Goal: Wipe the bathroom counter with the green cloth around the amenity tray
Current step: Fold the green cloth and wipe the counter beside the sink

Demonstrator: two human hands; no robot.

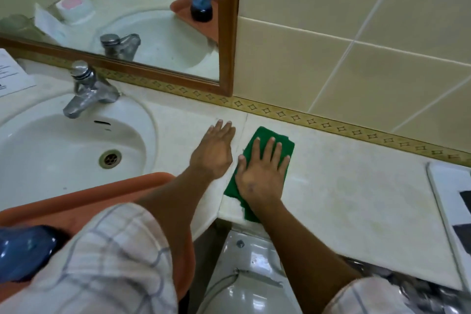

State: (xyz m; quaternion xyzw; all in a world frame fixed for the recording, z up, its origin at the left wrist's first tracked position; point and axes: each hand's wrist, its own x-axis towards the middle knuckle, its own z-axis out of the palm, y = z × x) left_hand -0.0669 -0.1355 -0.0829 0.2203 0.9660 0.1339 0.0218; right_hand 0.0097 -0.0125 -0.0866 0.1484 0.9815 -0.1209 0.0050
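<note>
The green cloth (279, 138) lies flat on the pale marble counter (356, 186), just right of the sink. My right hand (260, 176) presses down on it with fingers spread, and the cloth's near end hangs at the counter's front edge. My left hand (212, 153) rests palm down on the bare counter right beside the cloth, holding nothing. An orange tray (89, 194) with a blue bottle (23, 250) on it sits over the sink's front rim, under my left forearm. A white tray (443, 201) lies at the counter's far right.
The white sink (51, 150) with a chrome tap (86, 89) fills the left. A wood-framed mirror (127, 7) hangs behind it. A printed sheet (12, 74) lies at the far left. A toilet (244, 275) stands below the counter's front edge. Tiled wall backs the counter.
</note>
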